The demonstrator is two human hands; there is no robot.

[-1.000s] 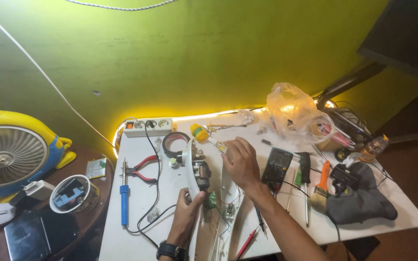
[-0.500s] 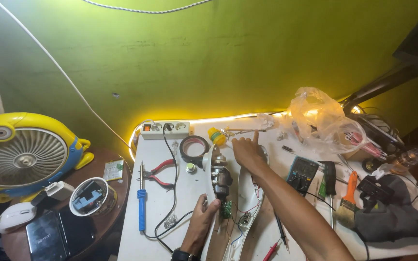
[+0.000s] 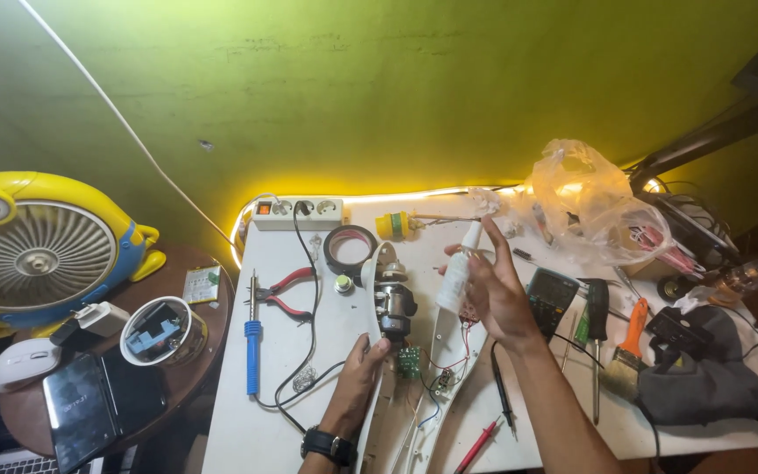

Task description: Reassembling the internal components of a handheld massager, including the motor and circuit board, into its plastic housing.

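My right hand holds a small white bottle with a pointed nozzle, tipped up over the middle of the white table. My left hand, with a black wristwatch, grips the lower end of an opened white appliance shell. A small dark motor sits in that shell. A green circuit board with red and black wires lies just right of my left fingers. The shell's other half lies under my right wrist.
On the table lie red-handled pliers, a blue soldering iron, a roll of black tape, a power strip, a multimeter, a paintbrush, a plastic bag and a dark cloth. A yellow fan stands at left.
My right hand has picked the white bottle up from the table's far side and drawn it back over the shell. My left hand has stayed on the shell's lower end.
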